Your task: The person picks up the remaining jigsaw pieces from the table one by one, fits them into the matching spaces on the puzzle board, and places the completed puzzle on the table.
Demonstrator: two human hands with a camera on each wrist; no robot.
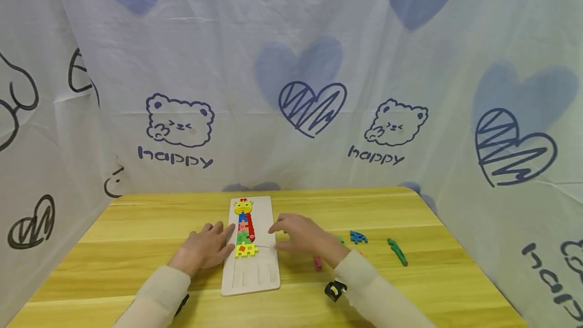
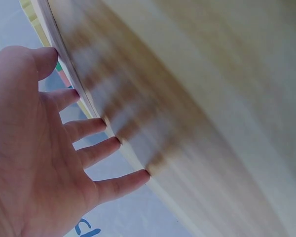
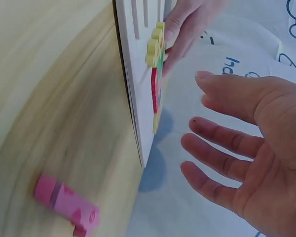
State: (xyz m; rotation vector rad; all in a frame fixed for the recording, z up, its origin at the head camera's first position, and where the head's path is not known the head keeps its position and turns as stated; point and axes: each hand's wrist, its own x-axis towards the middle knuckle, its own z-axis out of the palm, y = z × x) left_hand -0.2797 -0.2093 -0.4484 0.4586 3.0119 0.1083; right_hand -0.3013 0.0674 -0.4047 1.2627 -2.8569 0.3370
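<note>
A pale puzzle board [image 1: 268,277] lies lengthwise on the table, partly filled with a giraffe puzzle [image 1: 244,226]. Its yellow head is at the far end. Blue, pink, green and red pieces form the neck, with a yellow piece [image 1: 246,250] below them. Along the board's left edge my left hand [image 1: 203,248] rests with spread fingers, thumb and forefinger near the neck pieces. My right hand [image 1: 300,234] hovers by the right edge, holding nothing. In the right wrist view its fingers [image 3: 212,185] are loosely bent and apart from the board.
Right of the board lie loose pieces: a pink one [image 1: 318,262], a blue one [image 1: 358,237] and a long green one [image 1: 398,252]. Bits of green and orange show beside my right forearm, which partly hides them. A printed cloth [image 1: 246,65] hangs behind the wooden table [image 1: 150,221].
</note>
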